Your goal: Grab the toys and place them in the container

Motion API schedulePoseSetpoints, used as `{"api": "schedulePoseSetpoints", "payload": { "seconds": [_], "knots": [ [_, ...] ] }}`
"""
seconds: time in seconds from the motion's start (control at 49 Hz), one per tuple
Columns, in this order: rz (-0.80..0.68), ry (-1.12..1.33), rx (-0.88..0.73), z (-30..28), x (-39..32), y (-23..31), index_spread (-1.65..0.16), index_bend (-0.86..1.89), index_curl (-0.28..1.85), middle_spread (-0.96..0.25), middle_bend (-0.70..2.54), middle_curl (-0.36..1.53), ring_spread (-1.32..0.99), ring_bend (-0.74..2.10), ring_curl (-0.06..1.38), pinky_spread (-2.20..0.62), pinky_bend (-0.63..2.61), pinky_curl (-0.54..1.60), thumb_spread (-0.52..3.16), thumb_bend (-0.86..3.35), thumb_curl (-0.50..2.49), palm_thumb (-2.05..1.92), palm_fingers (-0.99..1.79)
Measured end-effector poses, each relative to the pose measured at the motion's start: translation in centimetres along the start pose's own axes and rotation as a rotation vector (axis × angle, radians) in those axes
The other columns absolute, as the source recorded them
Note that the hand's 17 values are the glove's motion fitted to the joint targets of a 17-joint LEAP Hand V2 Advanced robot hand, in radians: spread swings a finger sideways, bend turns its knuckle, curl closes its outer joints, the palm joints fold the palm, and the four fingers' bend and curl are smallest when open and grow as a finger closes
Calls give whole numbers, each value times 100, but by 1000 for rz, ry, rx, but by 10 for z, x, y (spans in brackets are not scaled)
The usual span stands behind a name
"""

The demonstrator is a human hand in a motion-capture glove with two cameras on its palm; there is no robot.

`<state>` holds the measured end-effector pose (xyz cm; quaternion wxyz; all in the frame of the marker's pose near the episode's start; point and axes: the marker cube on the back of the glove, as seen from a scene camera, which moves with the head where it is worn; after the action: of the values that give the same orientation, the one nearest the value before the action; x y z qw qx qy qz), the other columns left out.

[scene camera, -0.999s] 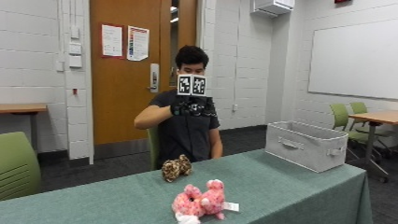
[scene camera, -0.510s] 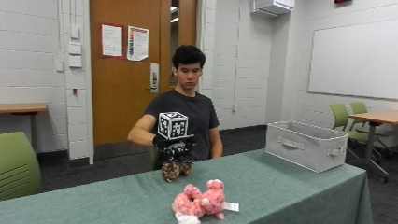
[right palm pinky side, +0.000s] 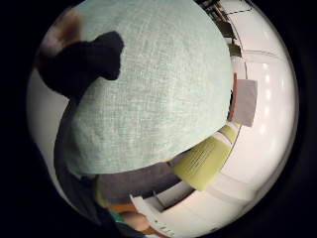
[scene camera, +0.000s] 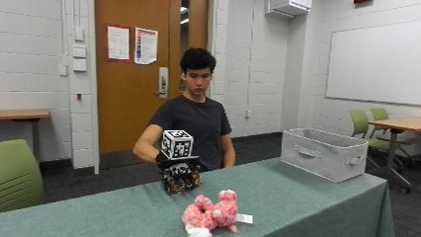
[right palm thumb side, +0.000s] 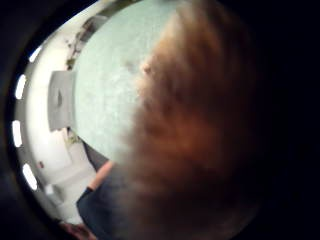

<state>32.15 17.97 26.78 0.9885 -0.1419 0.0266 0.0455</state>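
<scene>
A brown spotted plush toy (scene camera: pixel 180 179) stands on the green tablecloth (scene camera: pixel 296 197) in front of the person. My gloved right hand (scene camera: pixel 172 162) sits on top of it, fingers curled down round its upper part. Brown fur (right palm thumb side: pixel 200 140) fills much of the thumb side palm view. A pink plush toy (scene camera: pixel 210 215) lies nearer the table's front edge, apart from the hand. The grey fabric container (scene camera: pixel 323 154) stands open at the right end of the table, also seen as the grey container (right palm thumb side: pixel 60 100) past the cloth.
The person's bare left arm hangs behind the table edge. A green chair (scene camera: pixel 16 173) stands at the left, and more chairs and a desk (scene camera: pixel 395 126) at the right. Bare cloth (right palm pinky side: pixel 158 99) lies between the toys and the container.
My hand has come down from chest height onto the brown toy and closed round it. The pink toy and the container have not moved.
</scene>
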Motion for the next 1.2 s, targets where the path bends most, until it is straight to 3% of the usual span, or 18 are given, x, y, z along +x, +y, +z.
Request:
{"api": "schedulePoseSetpoints", "payload": {
  "seconds": [0.102, 0.224, 0.428, 0.571, 0.673, 0.693, 0.734, 0.836, 1.203],
  "knots": [
    [14, -24, 29, -2, 2, -2, -34, 76, 56, -2, 9, 21, -11, 14, 11, 2, 99, 44, 91, -2, 20, 0, 5],
    [43, -25, 104, -7, 4, -2, -34, 97, 62, -8, 19, 22, -18, 29, 14, -5, 90, 40, 108, 10, 26, 21, 38],
    [69, -5, 175, -19, -1, -12, -32, 66, 63, -24, 38, 29, -41, 79, 29, -23, 89, 37, 114, 26, 39, 54, 82],
    [40, -152, 153, -31, -7, -34, -34, 14, 55, -34, 71, 41, -44, 103, 39, -36, 93, 38, 101, 28, 48, 64, 99],
    [51, -165, 144, -50, -12, -48, -35, 19, 54, -35, 82, 47, -44, 104, 42, -41, 85, 37, 93, 27, 54, 64, 114],
    [54, -161, 138, -56, -14, -52, -36, 12, 53, -35, 82, 47, -44, 105, 42, -41, 87, 38, 92, 26, 55, 64, 107],
    [60, -150, 125, -71, -19, -58, -35, 31, 59, -34, 85, 49, -43, 103, 43, -42, 83, 37, 88, 25, 57, 63, 125],
    [60, -119, 128, -116, -38, -72, -35, 42, 63, -33, 90, 52, -42, 101, 44, -44, 83, 37, 80, 24, 62, 61, 127],
    [-90, -89, 348, -296, -148, -91, -31, 58, 76, -31, 96, 56, -42, 103, 47, -45, 89, 39, 60, 23, 78, 57, 121]
  ]
}}
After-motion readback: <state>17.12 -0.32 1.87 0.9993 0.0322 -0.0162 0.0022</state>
